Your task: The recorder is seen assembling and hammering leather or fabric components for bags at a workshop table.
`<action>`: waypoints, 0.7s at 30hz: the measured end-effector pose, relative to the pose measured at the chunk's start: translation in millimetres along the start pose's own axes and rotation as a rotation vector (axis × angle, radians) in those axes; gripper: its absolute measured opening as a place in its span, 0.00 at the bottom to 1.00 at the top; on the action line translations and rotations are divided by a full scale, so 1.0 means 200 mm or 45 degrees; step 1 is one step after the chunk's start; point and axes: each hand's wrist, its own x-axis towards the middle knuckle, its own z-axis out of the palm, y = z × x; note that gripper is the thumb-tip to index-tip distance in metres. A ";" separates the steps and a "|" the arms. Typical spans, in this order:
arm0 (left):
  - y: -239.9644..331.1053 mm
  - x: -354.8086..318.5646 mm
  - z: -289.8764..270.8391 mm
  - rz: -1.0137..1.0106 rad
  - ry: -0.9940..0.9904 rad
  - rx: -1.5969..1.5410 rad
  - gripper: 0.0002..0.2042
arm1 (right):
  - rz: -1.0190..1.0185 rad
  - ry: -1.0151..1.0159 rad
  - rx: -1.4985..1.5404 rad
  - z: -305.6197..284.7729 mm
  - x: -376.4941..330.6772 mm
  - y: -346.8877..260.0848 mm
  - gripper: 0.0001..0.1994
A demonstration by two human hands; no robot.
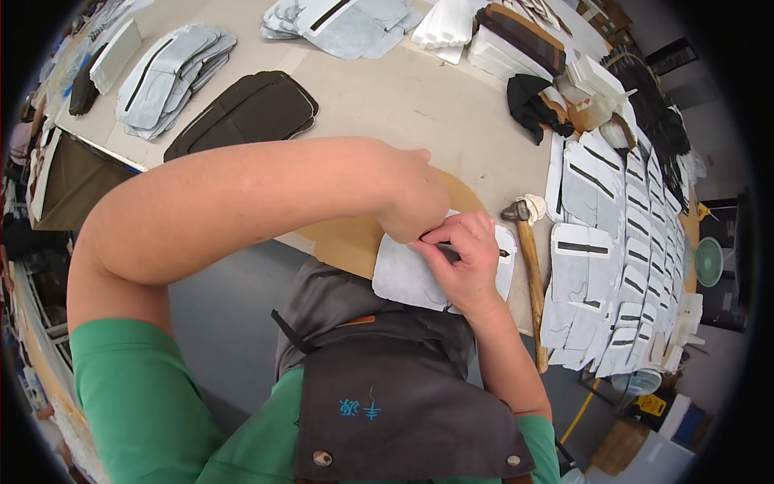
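While bent inward, both hands (451, 230) press grey piece (403, 278).

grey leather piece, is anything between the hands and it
Nothing visible stands between them. The right hand lies flat on the grey leather piece, fingers pressing its top edge, and the left hand meets it at that same edge. The hammer lies apart, to the right of the piece.

Setting I see: a leather or fabric goods workshop. The long bench (419, 97) carries stacks of cut grey panels (169, 77), a dark brown stack (246, 113), and rows of slotted grey pieces (613, 242). A wooden-handled hammer (528, 266) lies alongside. The worker wears a dark apron (387, 403).
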 end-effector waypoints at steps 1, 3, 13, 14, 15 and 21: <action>0.01 0.02 -0.01 -0.008 -0.035 0.111 0.11 | 0.008 0.003 0.017 0.00 0.00 0.00 0.11; 0.01 0.04 -0.02 -0.003 -0.044 0.146 0.11 | 0.019 0.009 0.037 0.00 0.00 0.00 0.11; -0.15 0.00 0.25 0.272 0.653 0.126 0.04 | 0.111 -0.097 0.078 0.00 0.01 0.02 0.09; -0.16 -0.01 0.27 0.277 0.653 0.119 0.04 | 0.128 -0.143 0.072 0.00 0.01 0.02 0.09; -0.17 -0.03 0.30 0.296 0.781 0.118 0.04 | 0.134 -0.147 0.067 0.00 0.01 0.02 0.09; -0.22 -0.05 0.50 0.346 1.147 0.209 0.07 | 0.199 -0.190 0.039 0.00 0.02 0.01 0.08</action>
